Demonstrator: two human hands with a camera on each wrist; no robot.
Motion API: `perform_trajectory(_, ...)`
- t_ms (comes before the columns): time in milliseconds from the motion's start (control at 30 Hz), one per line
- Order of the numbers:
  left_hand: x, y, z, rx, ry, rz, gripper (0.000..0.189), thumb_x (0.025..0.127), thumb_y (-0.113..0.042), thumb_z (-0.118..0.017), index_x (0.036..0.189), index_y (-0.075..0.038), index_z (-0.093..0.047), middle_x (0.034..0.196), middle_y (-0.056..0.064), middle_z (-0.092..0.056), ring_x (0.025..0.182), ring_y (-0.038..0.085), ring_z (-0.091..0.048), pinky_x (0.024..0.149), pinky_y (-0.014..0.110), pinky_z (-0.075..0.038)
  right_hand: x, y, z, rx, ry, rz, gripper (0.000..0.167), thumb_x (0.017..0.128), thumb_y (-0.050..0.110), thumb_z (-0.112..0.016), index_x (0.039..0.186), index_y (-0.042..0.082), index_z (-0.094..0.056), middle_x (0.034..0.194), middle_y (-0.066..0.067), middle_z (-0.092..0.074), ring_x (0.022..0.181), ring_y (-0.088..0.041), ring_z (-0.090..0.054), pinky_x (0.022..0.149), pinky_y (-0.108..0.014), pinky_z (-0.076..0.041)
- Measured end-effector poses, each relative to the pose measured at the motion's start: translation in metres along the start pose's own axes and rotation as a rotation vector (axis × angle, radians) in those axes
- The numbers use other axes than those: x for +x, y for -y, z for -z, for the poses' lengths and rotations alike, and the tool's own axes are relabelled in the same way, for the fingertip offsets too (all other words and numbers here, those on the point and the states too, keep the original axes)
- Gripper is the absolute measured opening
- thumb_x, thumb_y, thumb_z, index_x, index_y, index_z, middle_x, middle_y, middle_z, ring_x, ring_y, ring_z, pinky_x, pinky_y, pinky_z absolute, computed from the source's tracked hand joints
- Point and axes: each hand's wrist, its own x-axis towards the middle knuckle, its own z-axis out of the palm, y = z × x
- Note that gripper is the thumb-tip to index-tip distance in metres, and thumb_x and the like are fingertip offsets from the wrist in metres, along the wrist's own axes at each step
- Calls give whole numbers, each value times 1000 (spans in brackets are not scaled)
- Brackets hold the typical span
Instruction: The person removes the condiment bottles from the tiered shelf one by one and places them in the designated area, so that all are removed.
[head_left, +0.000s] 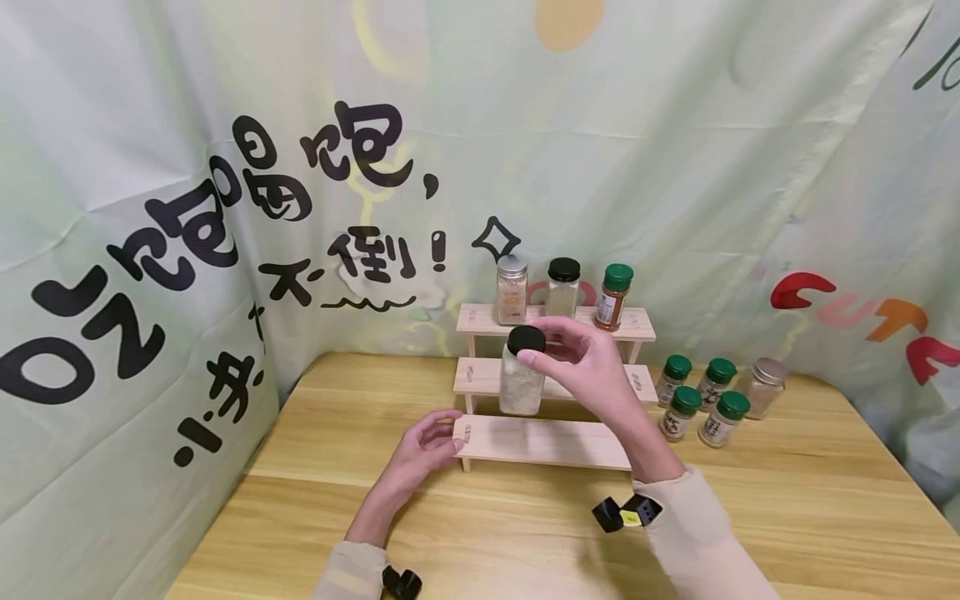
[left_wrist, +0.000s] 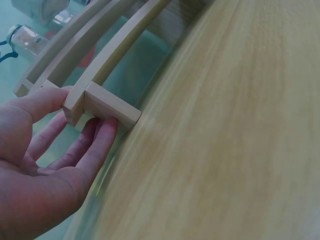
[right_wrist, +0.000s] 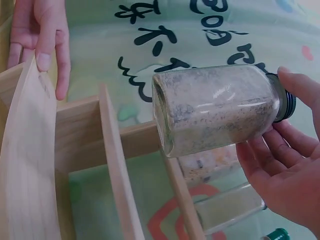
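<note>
Jar (head_left: pixel 522 387): clear glass, black lid, pale speckled fill, near upright. Right hand (head_left: pixel 588 358) grips it at lid, in front of rack (head_left: pixel 551 442); both block middle tier. Left hand (head_left: pixel 423 450) pinches rack's left end. Top-row jars (head_left: pixel 512 300): three. Side jars (head_left: pixel 720 423): five, on bench (head_left: pixel 480 533).

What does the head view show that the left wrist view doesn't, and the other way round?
Only the head view: the right hand and four green-lidded jars on the table.

Only the left wrist view: the front leg's outer face, with fingertips against it.

Both: the left hand, the stepped wooden stand, and the table.
</note>
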Motion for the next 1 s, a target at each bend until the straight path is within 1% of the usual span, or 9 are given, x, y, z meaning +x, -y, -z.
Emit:
perform_trajectory(167,1,0,0,-5,6,0,56,93,-2,-73,145,-2,-51,133,25,-57,112,27,-65,94,41,-60,-9,3,8,25,-10,24,37,88,12,-83,122,6,-71,108,-11,-71,96,-24,-71,88,-27,-60)
perform_trajectory(467,0,0,1,3,-4,0,56,93,-2,-73,144,-3,-52,133,25,-58,111,27,-66,93,40,-60,-26,-1,18,30,-83,28,36,88,10,-83,122,6,-72,109,-11,-71,97,-21,-68,88,-26,-60)
perform_trajectory(667,1,1,0,10,6,-13,55,93,-4,-73,144,-3,-52,131,23,-59,111,27,-66,92,40,-61,-39,-4,27,44,-141,-9,37,87,6,-82,122,1,-71,116,-6,-70,100,-17,-68,89,-23,-59)
perform_trajectory(733,1,1,0,12,7,-10,55,93,-5,-74,144,-4,-53,131,22,-59,111,27,-66,92,40,-61,-44,-5,30,46,-154,-20,37,88,5,-82,123,0,-70,116,-4,-71,100,-16,-69,89,-23,-59)
perform_trajectory(867,0,0,-1,12,3,-8,55,93,-4,-73,144,-5,-53,130,22,-59,110,28,-66,92,41,-60,-51,-6,38,52,-143,-14,37,89,3,-80,124,-1,-69,115,-5,-72,100,-16,-69,88,-22,-59)
perform_trajectory(1000,0,0,0,12,-2,-3,55,93,-4,-74,144,-6,-54,130,22,-59,110,28,-66,92,41,-61,-57,-6,46,78,-130,0,36,89,-2,-77,124,-5,-68,114,-6,-72,99,-17,-70,88,-23,-59)
